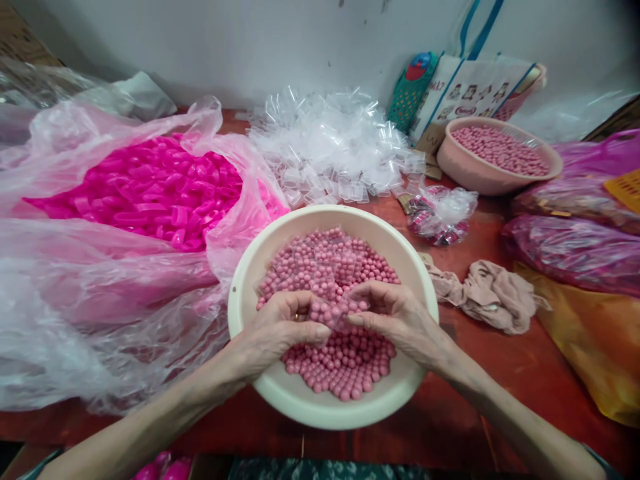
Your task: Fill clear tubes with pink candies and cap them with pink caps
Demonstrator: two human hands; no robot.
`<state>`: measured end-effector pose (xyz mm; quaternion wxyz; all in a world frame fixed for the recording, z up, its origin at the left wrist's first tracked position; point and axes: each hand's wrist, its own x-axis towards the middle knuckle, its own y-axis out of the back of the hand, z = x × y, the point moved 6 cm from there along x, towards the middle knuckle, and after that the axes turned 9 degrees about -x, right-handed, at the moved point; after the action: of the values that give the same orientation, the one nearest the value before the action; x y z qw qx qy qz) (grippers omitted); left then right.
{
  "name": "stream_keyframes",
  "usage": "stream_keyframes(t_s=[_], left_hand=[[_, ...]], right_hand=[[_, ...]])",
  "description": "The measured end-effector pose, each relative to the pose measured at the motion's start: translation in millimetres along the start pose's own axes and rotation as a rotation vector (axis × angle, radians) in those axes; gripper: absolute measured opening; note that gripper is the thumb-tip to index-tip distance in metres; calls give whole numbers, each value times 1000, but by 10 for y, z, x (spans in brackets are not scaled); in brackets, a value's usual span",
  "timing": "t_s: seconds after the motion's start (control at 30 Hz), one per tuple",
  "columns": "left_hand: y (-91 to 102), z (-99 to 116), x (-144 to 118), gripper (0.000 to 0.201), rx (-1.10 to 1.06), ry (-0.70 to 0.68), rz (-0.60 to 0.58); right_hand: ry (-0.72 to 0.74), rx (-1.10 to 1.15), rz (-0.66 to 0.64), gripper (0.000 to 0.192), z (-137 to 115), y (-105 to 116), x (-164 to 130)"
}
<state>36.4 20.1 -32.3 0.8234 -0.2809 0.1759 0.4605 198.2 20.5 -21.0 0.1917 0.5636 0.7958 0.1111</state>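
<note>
Over a cream basin [245, 293], my left hand [287, 323] and my right hand [393, 317] pinch a small clear plastic packet of pink beads [327, 312] between thumbs and fingers. The left hand has its side, the right hand the other. Loose round pink beads [345, 377] fill the lower part of the basin beneath the hands. Several more clear packets of beads [320, 257] lie on top of them toward the far side. A ring shows on a finger of my left hand.
Left stands a plastic bag of bright pink plastic pieces [165, 190]. Behind the basin is a heap of clear plastic pieces [340, 147]. At right are another bead-filled pink basin [475, 167], a crumpled beige cloth [500, 297], and purple and yellow bags [585, 333] on the red table [465, 413].
</note>
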Motion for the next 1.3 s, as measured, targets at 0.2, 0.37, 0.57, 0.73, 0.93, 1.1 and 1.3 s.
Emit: stream_keyframes(t_s=[0.2,0.37,0.57,0.73,0.93,1.1,1.3], left_hand=[[43,13,9,19,-74,-29,48],[44,15,16,17,-95,-39,11],[50,12,28,21,-203,-50,5],[27,36,2,19,-254,-55,-3],[39,43,-4,19,-225,-65,11],[55,59,-12,20,-176,-90,33],[54,119,-28,17,-101,-146,70]], right_hand=[[2,-26,49,24,37,25,43],[-5,53,-52,22,13,19,95],[29,-151,-59,17,-98,-14,108],[49,-221,43,16,-148,38,90],[37,-230,15,15,-74,35,87],[36,-111,-2,16,12,45,110],[93,-511,182,6,4,192,229]])
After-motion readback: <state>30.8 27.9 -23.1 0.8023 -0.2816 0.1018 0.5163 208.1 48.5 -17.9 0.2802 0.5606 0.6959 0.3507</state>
